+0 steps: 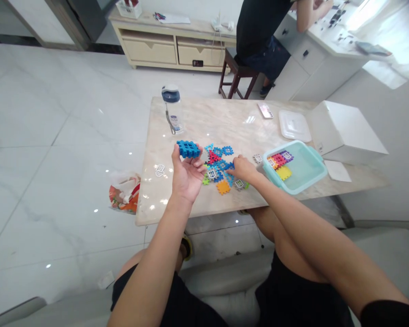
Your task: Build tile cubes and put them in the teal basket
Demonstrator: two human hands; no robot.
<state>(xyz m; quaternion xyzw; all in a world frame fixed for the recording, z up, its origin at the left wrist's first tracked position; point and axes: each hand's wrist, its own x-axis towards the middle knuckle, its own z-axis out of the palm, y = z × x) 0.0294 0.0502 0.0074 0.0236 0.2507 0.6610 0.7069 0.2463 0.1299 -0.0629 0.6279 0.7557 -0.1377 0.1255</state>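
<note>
My left hand [187, 175] is raised over the marble table [197, 122], palm up, with its fingers closed on a blue block built from waffle tiles [188, 149]. My right hand [242, 168] rests palm down on a loose pile of colourful waffle tiles [221, 165] in the middle of the table, fingers bent onto a blue tile. An orange tile [223, 186] lies at the front of the pile. To the right stands a teal plastic box [303, 170] holding a red, purple and yellow group of tiles [280, 162].
A water bottle with a blue cap [172, 109] stands at the table's left rear. A phone [265, 110], a white lid [294, 125] and a white box [347, 131] lie at the right. A person sits on a stool [236, 72] behind. A bag [125, 193] lies on the floor.
</note>
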